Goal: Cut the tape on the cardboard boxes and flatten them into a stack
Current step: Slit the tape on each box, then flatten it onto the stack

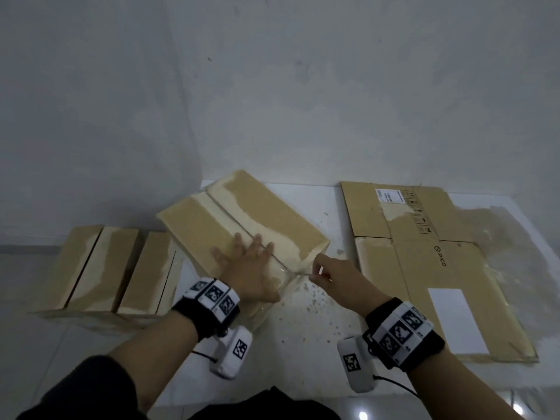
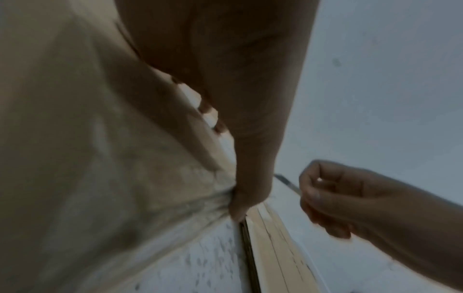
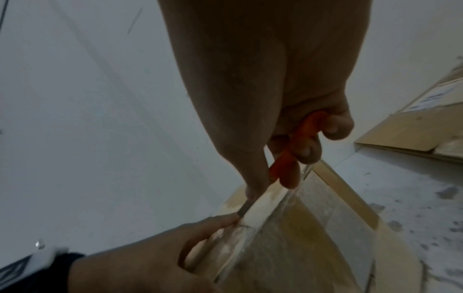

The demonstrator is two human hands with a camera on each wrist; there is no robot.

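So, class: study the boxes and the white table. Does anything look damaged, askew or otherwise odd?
Yes. The taped box under the left hand sits skewed to the table edge, its brown surface torn off in pale patches. Dark flecks speckle the table near the right hand, which holds an orange cutter.

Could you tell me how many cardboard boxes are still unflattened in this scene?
2, as far as the head view shows: one box on the white table under the left hand, and one box standing left of it. More may be out of view.
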